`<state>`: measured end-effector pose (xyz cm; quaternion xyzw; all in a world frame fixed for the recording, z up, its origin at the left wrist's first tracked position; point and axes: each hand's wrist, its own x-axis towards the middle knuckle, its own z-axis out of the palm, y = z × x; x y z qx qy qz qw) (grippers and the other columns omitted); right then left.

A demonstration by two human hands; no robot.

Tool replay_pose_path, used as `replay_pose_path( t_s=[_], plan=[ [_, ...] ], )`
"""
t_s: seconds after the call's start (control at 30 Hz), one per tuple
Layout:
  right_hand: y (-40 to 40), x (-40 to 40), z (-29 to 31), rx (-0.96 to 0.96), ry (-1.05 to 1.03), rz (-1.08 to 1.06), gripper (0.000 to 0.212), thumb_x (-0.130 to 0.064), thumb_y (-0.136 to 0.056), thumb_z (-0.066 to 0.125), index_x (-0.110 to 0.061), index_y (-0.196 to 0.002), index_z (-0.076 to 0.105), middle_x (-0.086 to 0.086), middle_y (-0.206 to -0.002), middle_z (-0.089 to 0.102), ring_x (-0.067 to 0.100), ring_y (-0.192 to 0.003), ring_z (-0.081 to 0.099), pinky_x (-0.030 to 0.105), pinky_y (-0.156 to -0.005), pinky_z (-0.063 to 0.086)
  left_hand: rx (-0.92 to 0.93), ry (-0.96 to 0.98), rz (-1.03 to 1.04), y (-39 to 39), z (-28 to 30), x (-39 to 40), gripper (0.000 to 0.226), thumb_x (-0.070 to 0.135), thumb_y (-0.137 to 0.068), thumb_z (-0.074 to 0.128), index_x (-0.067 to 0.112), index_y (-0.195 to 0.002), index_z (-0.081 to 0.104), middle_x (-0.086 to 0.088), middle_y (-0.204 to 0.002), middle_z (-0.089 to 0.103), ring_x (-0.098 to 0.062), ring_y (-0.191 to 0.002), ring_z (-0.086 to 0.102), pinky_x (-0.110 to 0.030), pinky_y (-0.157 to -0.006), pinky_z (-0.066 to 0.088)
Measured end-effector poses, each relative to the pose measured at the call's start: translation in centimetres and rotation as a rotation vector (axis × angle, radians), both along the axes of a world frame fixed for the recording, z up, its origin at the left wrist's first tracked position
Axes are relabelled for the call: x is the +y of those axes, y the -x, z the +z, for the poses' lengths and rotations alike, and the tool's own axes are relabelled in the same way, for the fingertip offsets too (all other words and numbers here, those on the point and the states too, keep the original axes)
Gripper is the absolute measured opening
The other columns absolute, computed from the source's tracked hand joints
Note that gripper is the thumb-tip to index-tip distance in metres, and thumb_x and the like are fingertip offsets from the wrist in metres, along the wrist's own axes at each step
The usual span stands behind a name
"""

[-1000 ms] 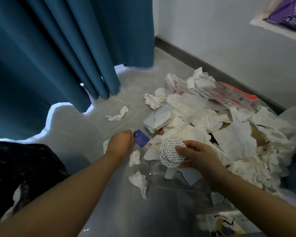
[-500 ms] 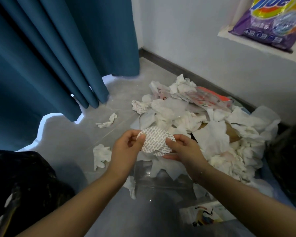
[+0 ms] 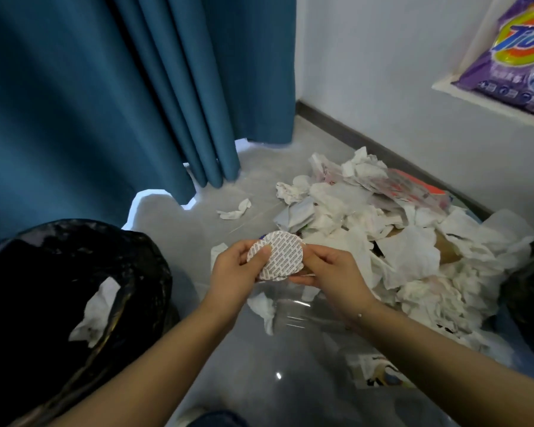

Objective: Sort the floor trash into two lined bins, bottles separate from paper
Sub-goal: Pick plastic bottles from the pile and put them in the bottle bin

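Lined bin (image 3: 74, 272) left, paper heap (image 3: 383, 241) right, curtain (image 3: 105, 103) behind bin

Both hands hold round white printed paper discs (image 3: 278, 257) above the grey floor (image 3: 253, 192). The left hand (image 3: 238, 269) pinches them with its thumb on the front; the right hand (image 3: 327, 272) grips their right edge. On the left stands a bin with a black liner (image 3: 59, 272), and a white tissue (image 3: 96, 312) lies inside it. A big pile of crumpled white paper (image 3: 383, 238) lies on the floor near the wall, to the right of the hands. A single tissue scrap (image 3: 235, 210) lies apart, near the blue curtain (image 3: 105, 103). A clear plastic container (image 3: 305, 315) lies below the hands. A purple detergent bag (image 3: 518, 50) stands on a ledge at the top right.
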<state>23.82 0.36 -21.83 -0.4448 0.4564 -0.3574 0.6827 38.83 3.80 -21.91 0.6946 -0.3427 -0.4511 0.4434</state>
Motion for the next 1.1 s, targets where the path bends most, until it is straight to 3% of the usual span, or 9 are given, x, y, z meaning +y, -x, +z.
replay_pose_path(
  t_s=[0.13, 0.3, 0.47, 0.57, 0.67, 0.73, 0.83, 1.0, 1.1],
  plan=[
    [-3.0, 0.3, 1.9, 0.037, 0.015, 0.122, 0.03, -0.033, -0.098, 0.04, -0.019, -0.113, 0.062, 0.01, -0.099, 0.067, 0.019, -0.083, 0.067, 0.022, -0.062, 0.057, -0.126, 0.204, 0.296, -4.6, 3.5, 4.0, 0.012, 0.023, -0.091, 0.061, 0.015, -0.096, 0.068, -0.002, -0.089, 0.072, -0.011, -0.08, 0.066, -0.027, -0.075, 0.053],
    [-6.9, 0.9, 2.8, 0.041, -0.016, 0.338, 0.024, -0.02, -0.097, 0.049, -0.011, -0.114, 0.063, 0.011, -0.089, 0.067, 0.019, -0.072, 0.065, 0.026, -0.062, 0.057, -0.598, 0.169, 0.549, -11.4, 7.4, 9.1, 0.017, 0.027, -0.092, 0.058, 0.016, -0.102, 0.066, 0.002, -0.09, 0.068, -0.012, -0.081, 0.062, -0.024, -0.069, 0.044],
    [-7.9, 2.0, 2.3, 0.082, 0.018, 0.43, 0.021, -0.009, -0.096, 0.047, -0.01, -0.107, 0.065, 0.009, -0.084, 0.067, 0.015, -0.065, 0.064, 0.022, -0.056, 0.054, -0.781, -0.202, 0.435, -14.9, 6.5, 10.4, 0.04, 0.024, -0.089, 0.061, 0.009, -0.126, 0.055, -0.012, -0.121, 0.061, -0.028, -0.112, 0.056, -0.033, -0.091, 0.041],
    [-7.0, 2.2, 1.8, 0.127, 0.056, 0.454, 0.024, -0.006, -0.096, 0.046, -0.013, -0.105, 0.067, 0.009, -0.088, 0.069, 0.015, -0.074, 0.067, 0.022, -0.061, 0.055, -0.859, -0.106, 0.381, -13.5, 6.5, 10.0, 0.044, 0.02, -0.087, 0.064, 0.01, -0.129, 0.055, -0.01, -0.131, 0.054, -0.024, -0.12, 0.05, -0.033, -0.101, 0.039],
    [-5.4, 1.9, 1.7, 0.145, 0.05, 0.416, 0.024, -0.005, -0.096, 0.046, -0.012, -0.105, 0.067, 0.009, -0.09, 0.069, 0.017, -0.077, 0.067, 0.023, -0.065, 0.056, -0.926, 0.127, 0.31, -10.3, 7.6, 8.7, 0.034, 0.012, -0.086, 0.063, 0.014, -0.12, 0.062, -0.001, -0.122, 0.058, -0.017, -0.113, 0.053, -0.027, -0.1, 0.04],
    [-4.2, 1.2, 1.8, 0.153, 0.05, 0.358, 0.024, -0.003, -0.095, 0.046, -0.013, -0.102, 0.067, 0.011, -0.089, 0.069, 0.018, -0.076, 0.066, 0.023, -0.065, 0.057, -0.88, 0.26, 0.219, -7.5, 8.3, 7.0, 0.031, 0.008, -0.086, 0.062, 0.018, -0.115, 0.063, 0.008, -0.113, 0.059, -0.009, -0.103, 0.055, -0.017, -0.092, 0.04],
    [-1.8, -0.6, 1.9, 0.172, 0.067, 0.215, 0.025, 0.001, -0.094, 0.045, -0.01, -0.098, 0.066, 0.013, -0.087, 0.067, 0.018, -0.073, 0.063, 0.023, -0.063, 0.055, -0.606, 0.357, -0.044, -3.3, 7.9, 3.4, 0.029, 0.005, -0.086, 0.062, 0.023, -0.108, 0.064, 0.012, -0.105, 0.062, 0.001, -0.096, 0.059, -0.007, -0.084, 0.043],
    [4.1, -5.4, 0.4, 0.346, 0.124, -0.037, 0.021, -0.003, -0.092, 0.049, -0.006, -0.102, 0.067, 0.01, -0.093, 0.068, 0.019, -0.082, 0.063, 0.019, -0.064, 0.055, -0.302, 0.246, -0.234, 1.1, 2.8, -3.1, 0.026, 0.002, -0.086, 0.059, 0.024, -0.099, 0.065, 0.009, -0.098, 0.066, 0.005, -0.084, 0.061, -0.008, -0.078, 0.048],
    [7.6, -8.7, -1.3, 0.534, 0.189, -0.137, 0.021, -0.005, -0.092, 0.049, -0.01, -0.103, 0.067, 0.006, -0.1, 0.065, 0.017, -0.087, 0.06, 0.028, -0.074, 0.054, -0.212, 0.14, -0.282, 2.3, -1.1, -5.8, 0.025, 0.0, -0.087, 0.057, 0.015, -0.104, 0.067, 0.003, -0.097, 0.069, 0.003, -0.084, 0.063, -0.011, -0.082, 0.05]
  ],
)
